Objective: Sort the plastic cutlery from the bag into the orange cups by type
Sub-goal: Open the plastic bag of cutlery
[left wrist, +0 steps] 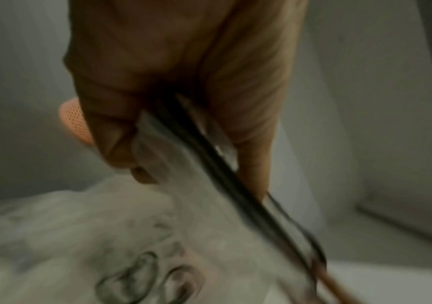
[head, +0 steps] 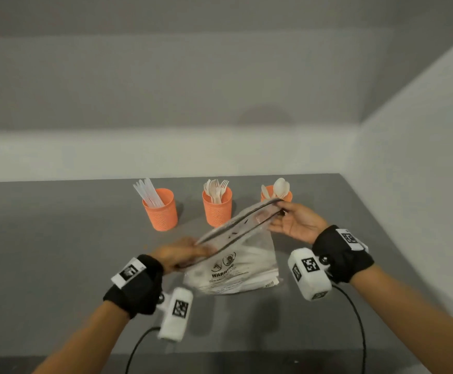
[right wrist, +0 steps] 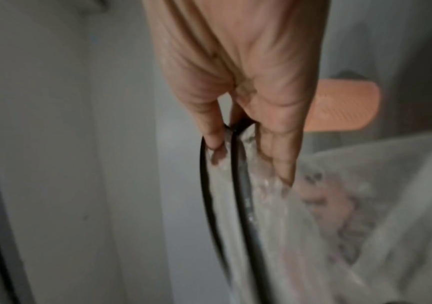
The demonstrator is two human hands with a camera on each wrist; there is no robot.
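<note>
A clear zip bag with black warning print holds pale cutlery and rests on the grey table. My left hand pinches the near-left end of its black zip rim. My right hand pinches the far-right end, and the wrist view shows the two zip strips apart beneath the fingers. Behind the bag stand three orange cups: the left cup with knives, the middle cup with forks, the right cup with spoons.
The grey table ends at a pale wall behind the cups and another wall on the right. Black cables trail from both wrist cameras toward the table's front edge. An orange cup shows beyond the right hand.
</note>
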